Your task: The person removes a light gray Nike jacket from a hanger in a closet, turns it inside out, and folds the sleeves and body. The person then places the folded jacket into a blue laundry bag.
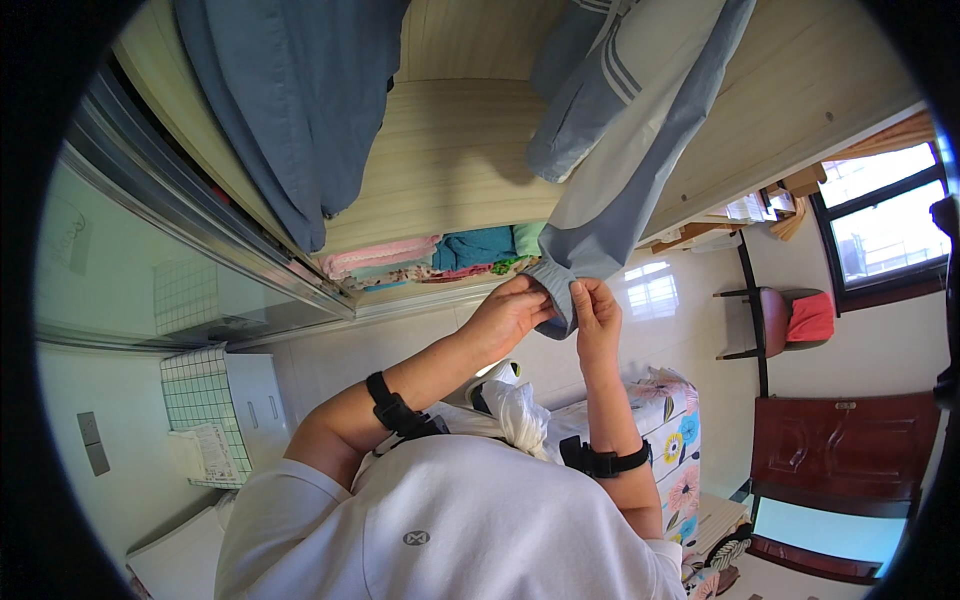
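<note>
A white and grey-blue jacket (622, 150) with striped trim hangs from above inside the wardrobe, and one sleeve reaches down towards me. Its elastic cuff (555, 300) is between my two hands. My left hand (506, 319) grips the cuff's left edge, with its fingertips at the opening. On the other side, my right hand (598, 319) pinches the cuff between thumb and fingers. The jacket's other sleeve (574, 139) hangs free beside it. Dark blue trousers or a similar garment (292, 112) hang at the left, apart from my hands.
Folded clothes (427, 259) lie in the low compartment below the wooden board (450, 157). A sliding glass door (195, 217) borders the left. Behind my right arm is a bed with a flowered cover (675, 442). A chair (776, 322) with red cloth stands to the right.
</note>
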A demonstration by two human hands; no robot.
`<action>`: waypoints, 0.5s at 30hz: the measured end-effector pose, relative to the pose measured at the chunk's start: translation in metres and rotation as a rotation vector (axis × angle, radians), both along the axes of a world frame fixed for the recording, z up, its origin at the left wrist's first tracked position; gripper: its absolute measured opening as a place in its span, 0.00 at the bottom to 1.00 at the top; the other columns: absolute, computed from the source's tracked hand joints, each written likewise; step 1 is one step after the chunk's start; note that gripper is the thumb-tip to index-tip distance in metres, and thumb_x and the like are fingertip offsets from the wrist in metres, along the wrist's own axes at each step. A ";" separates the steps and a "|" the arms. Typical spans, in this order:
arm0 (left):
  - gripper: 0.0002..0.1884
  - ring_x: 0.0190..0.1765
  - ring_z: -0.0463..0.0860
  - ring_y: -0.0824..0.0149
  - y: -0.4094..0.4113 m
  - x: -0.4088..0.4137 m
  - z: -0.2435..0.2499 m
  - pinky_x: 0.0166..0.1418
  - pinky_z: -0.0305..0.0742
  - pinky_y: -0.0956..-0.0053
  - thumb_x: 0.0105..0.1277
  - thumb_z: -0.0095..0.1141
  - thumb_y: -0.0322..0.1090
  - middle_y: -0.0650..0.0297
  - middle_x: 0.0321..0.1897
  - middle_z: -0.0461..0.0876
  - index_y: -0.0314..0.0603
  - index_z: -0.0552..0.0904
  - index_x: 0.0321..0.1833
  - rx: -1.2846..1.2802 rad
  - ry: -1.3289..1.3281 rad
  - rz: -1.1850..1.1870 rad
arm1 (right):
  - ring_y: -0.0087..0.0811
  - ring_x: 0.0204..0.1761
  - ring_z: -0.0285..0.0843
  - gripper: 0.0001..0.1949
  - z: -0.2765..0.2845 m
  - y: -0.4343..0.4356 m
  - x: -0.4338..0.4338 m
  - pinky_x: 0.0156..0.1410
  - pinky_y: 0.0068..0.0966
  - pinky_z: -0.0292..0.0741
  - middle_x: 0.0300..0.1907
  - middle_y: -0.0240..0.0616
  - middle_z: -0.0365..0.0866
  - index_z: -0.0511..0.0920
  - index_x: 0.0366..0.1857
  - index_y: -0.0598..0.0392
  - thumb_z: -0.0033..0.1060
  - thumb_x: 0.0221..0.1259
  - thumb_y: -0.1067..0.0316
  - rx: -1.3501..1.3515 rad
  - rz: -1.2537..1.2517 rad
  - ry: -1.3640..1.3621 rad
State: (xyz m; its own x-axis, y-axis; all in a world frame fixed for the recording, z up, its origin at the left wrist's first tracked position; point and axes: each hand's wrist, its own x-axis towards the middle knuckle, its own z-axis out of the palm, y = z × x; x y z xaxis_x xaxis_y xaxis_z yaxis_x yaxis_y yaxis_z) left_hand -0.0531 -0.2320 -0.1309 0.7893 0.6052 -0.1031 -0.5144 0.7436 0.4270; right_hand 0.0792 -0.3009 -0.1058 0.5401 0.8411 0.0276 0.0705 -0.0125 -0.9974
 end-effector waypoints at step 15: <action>0.20 0.59 0.75 0.65 0.007 -0.007 0.006 0.64 0.71 0.62 0.66 0.48 0.22 0.62 0.56 0.75 0.40 0.68 0.62 -0.021 -0.010 0.044 | 0.14 0.27 0.68 0.06 -0.004 0.001 -0.012 0.33 0.16 0.69 0.24 0.27 0.78 0.80 0.38 0.61 0.62 0.66 0.69 -0.055 -0.026 -0.222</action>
